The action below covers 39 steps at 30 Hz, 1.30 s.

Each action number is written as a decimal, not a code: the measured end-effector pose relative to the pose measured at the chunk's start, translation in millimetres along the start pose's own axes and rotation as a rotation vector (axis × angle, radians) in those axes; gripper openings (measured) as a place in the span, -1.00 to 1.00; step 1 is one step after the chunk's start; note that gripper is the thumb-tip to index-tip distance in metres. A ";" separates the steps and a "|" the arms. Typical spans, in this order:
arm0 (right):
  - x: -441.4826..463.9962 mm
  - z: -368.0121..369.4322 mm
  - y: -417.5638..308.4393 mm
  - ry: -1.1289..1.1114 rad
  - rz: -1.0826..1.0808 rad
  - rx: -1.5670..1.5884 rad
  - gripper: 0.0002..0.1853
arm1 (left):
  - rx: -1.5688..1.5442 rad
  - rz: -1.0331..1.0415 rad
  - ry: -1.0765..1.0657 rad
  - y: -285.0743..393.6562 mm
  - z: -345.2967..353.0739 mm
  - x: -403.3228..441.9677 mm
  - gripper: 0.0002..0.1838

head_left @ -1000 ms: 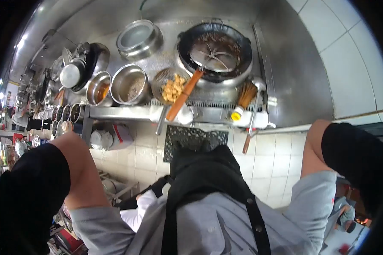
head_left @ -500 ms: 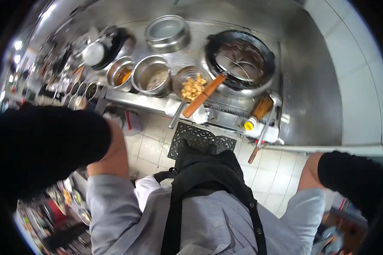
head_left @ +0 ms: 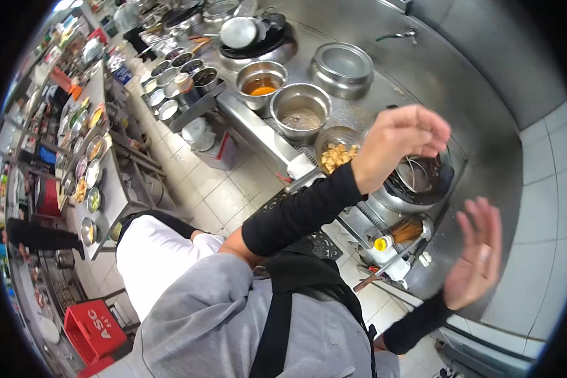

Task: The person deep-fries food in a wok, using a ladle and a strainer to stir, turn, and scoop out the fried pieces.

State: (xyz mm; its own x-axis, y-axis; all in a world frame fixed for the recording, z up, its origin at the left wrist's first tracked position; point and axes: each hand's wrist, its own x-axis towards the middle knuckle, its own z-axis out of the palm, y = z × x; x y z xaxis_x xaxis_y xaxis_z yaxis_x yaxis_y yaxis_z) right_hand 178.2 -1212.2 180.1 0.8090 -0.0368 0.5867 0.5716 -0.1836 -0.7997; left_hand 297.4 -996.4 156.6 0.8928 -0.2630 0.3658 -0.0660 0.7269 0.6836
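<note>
My left hand (head_left: 404, 135) is raised over the cooking range, its fingers loosely bent and nothing visible in them. It hides part of the black wok (head_left: 446, 179), in which thin curved wires (head_left: 414, 171) show. Lower right, my right hand (head_left: 475, 261) is held up with fingers spread, also without anything in it. Left of the wok sits a strainer (head_left: 346, 131) with golden fried pieces (head_left: 337, 156). A steel pot (head_left: 301, 91) stands beyond it. Between the hands, along the range's front edge, lie a brush (head_left: 407, 230), a yellow-capped bottle (head_left: 382, 243) and a long-handled ladle (head_left: 427, 227).
A pot of orange liquid (head_left: 262, 89) and a lidded pot (head_left: 343, 63) stand farther along the range. A person in a white top (head_left: 148, 258) is close on my left. Beyond are a prep table (head_left: 107, 189) with bowls and a red crate (head_left: 96, 331).
The view has swung left. Both hands, out of sight before, have come up into view. The wooden handle that lay across the wok and strainer is now hidden behind my left hand and arm.
</note>
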 end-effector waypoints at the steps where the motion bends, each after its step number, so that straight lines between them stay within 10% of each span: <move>1: -7.4 12.8 6.6 -0.003 0.043 0.030 -0.40 | -0.029 -0.007 -0.021 -15.0 -1.4 -6.0 -0.75; 9: -58.8 96.1 43.2 0.078 0.213 0.117 -0.03 | 0.588 0.118 -0.218 -83.5 36.6 -45.4 -0.38; 21: -22.8 62.4 23.3 0.510 0.104 -0.140 0.03 | 0.596 0.196 -0.637 -24.8 85.3 -74.4 -0.05; 24: -30.0 52.4 38.6 0.491 0.193 -0.184 -0.01 | 0.422 -0.148 -0.835 -12.4 69.2 -78.0 -0.06; 29: -91.9 9.5 113.1 0.383 0.433 -0.144 -0.03 | 0.492 0.011 -0.669 -4.4 49.7 -73.5 -0.56; 39: -377.4 -80.0 349.5 0.223 1.237 -0.795 0.04 | 0.411 0.160 -0.504 16.6 39.1 -66.3 -0.74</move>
State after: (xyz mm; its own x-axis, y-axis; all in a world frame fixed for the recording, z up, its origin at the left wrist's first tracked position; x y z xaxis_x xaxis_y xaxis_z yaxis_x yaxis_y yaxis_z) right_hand 61.7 -1341.1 -310.6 0.6351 -0.6982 -0.3305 -0.7276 -0.3969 -0.5595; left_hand 219.6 -991.7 168.4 0.5471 -0.5088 0.6647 -0.4334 0.5071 0.7450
